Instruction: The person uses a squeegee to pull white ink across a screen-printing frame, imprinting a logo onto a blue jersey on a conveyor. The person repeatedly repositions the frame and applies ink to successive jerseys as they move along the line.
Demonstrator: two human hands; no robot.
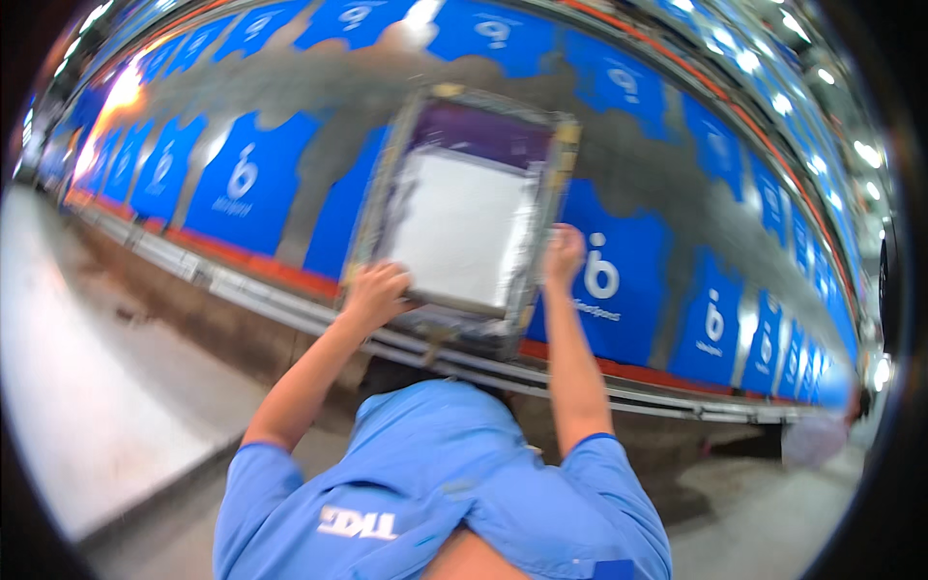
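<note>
Both my hands hold a rectangular frame, which looks like a screen printing frame with worn, taped edges. Inside its border lie a pale white area and a dark purple strip along the far end. My left hand is closed round the near left corner. On the right side bar, my right hand is closed at about mid-length. The frame is slightly tilted and blurred by motion; whether it touches the surface below I cannot tell.
A long table with a grey stained surface runs across the view. Blue pieces with white printed marks lie on it in two rows. A metal rail edges the near side. Pale floor shows at left; a blurred shape stands at far right.
</note>
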